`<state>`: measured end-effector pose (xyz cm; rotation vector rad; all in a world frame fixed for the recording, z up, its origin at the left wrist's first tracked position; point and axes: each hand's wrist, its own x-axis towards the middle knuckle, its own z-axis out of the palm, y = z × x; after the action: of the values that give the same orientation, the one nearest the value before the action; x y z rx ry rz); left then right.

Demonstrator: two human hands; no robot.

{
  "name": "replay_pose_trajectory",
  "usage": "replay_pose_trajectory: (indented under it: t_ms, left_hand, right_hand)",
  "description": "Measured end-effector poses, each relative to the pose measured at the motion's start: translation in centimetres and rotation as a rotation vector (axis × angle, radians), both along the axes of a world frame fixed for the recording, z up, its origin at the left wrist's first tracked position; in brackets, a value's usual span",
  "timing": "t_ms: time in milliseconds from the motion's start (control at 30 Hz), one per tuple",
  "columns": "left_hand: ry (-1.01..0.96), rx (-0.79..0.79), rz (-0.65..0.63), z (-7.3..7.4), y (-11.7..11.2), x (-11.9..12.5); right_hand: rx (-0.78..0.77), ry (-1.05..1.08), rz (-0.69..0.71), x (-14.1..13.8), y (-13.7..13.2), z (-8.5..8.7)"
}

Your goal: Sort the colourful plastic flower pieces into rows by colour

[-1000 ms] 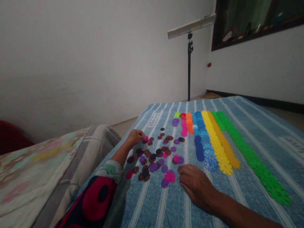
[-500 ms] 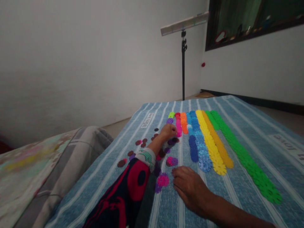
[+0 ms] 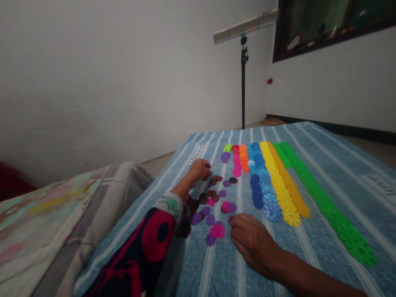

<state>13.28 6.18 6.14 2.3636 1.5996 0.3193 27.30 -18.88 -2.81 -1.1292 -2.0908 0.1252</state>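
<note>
My left hand [image 3: 199, 168] is over the far left of the loose plastic snowflake discs, its fingers closed in a pinch; what they hold, if anything, is hidden. Brown discs [image 3: 213, 180] lie just beside its fingertips. My right hand [image 3: 254, 243] rests low over the cloth, fingers closed, with the edge of a dark brown disc [image 3: 231, 220] showing at the tips. Between my hands lie scattered purple discs [image 3: 210, 220], pink discs [image 3: 218, 230] and dark ones. Overlapping rows stand to the right: a pink row [image 3: 236, 163], orange row [image 3: 244, 158], and dark blue row [image 3: 256, 192].
Further right are a light blue row [image 3: 272, 209], yellow row [image 3: 280, 183], amber row [image 3: 292, 189] and long green row [image 3: 334, 218]. Striped blue cloth [image 3: 324, 268] covers the table. A draped bed [image 3: 77, 206] stands at left, a black stand [image 3: 243, 90] behind.
My left hand has moved left from the near end of the pink row to the brown discs, uncovering loose discs. My right hand stays nearly in place. The view has shifted slightly.
</note>
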Motion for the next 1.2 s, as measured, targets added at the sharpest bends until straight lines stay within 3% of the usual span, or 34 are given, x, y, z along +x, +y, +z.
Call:
replay_pose_trajectory:
  t_ms: [167,300,733,1200]
  left_hand:
    - [0.215,-0.035,0.087,0.6,0.2,-6.2]
    - [0.259,-0.038,0.106,0.3,-0.2,-8.4]
    - [0.390,-0.068,0.090,-0.2,0.3,-8.1]
    - [0.307,-0.071,0.152,0.4,0.5,-8.2]
  right_hand:
    - [0.010,0.017,0.011,0.0,0.0,-0.3]
    - [0.007,0.015,0.014,0.0,0.0,-0.5]
    - [0.021,0.005,0.002,0.1,0.0,-0.1]
    - [-0.010,-0.021,0.000,0.0,-0.1,0.1]
